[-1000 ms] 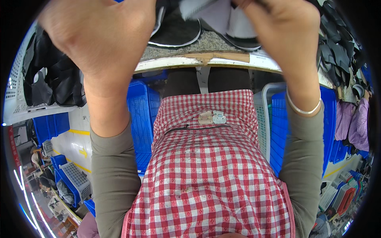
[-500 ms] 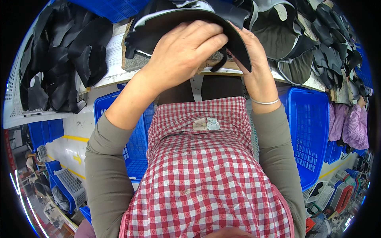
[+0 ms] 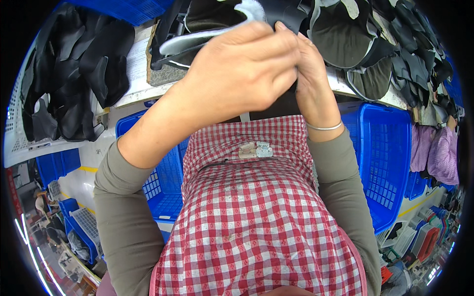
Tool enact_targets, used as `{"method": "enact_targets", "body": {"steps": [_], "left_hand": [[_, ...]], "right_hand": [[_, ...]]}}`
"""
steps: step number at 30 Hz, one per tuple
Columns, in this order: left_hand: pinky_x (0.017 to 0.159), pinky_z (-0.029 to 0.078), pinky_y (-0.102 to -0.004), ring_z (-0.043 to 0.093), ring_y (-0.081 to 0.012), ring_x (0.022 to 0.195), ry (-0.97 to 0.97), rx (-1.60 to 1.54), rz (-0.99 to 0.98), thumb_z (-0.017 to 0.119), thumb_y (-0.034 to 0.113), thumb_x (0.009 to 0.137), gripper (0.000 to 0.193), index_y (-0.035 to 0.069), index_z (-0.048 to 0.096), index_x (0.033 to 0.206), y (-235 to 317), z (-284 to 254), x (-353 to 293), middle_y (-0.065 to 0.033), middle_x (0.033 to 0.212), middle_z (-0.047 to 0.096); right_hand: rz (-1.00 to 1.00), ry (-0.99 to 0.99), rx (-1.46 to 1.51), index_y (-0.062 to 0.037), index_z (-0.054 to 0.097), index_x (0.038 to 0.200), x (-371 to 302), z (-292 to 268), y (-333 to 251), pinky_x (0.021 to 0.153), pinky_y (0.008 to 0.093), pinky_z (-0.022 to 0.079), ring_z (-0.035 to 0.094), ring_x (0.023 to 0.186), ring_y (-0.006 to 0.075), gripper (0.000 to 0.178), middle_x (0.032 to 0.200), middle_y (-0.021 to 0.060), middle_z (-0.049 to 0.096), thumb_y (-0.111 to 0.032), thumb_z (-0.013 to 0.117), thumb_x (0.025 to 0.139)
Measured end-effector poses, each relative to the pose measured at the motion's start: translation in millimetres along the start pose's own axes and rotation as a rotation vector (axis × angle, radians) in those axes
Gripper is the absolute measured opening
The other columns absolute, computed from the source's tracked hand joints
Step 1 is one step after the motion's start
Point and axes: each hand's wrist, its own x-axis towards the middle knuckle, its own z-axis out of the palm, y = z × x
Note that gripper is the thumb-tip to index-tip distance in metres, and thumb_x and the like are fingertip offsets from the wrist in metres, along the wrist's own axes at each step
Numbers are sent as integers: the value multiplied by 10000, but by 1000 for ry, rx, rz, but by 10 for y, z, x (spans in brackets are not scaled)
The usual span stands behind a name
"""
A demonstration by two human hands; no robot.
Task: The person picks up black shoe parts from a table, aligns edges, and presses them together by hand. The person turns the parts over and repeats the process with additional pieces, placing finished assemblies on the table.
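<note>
My left hand (image 3: 242,74) and my right hand (image 3: 308,81) are raised close together in front of my chest. Both grip a black shoe upper (image 3: 197,29) with a pale grey lining along its edge. The piece sticks out up and to the left of my fingers, above the workbench (image 3: 138,91). My fingers hide the part they pinch. A thin bangle circles my right wrist.
Piles of black shoe uppers (image 3: 74,79) lie on the bench at left, and more (image 3: 390,54) at right. Blue plastic crates (image 3: 385,158) stand on either side of my legs. More crates and clutter sit on the floor at the lower left (image 3: 69,227).
Both hands have come down and closer to me with the black upper. The upper, spread wide over my hands before, now shows mostly to the upper left.
</note>
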Motion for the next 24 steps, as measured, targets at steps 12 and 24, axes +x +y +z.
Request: {"method": "enact_targets", "body": {"steps": [12,24], "left_hand": [[928,506,-315,676,-133,1063,-59,72,92,699,132,788,244,121,727,1030,-79,425,-404,29,1133,704],[1268,295,-416,441,-183,1465,-483,295,106,665,162,853,547,178,638,1399,-295,326,-322,11,1454,607]], "right_hand": [[42,-20,-24,-52,746,1106,-48,-45,56,834,274,563,709,899,128,197,1035,43,762,-194,750,969],[120,-161,509,-33,693,1166,-71,-63,229,905,288,591,713,993,148,199,1092,81,734,-173,665,1027]]}}
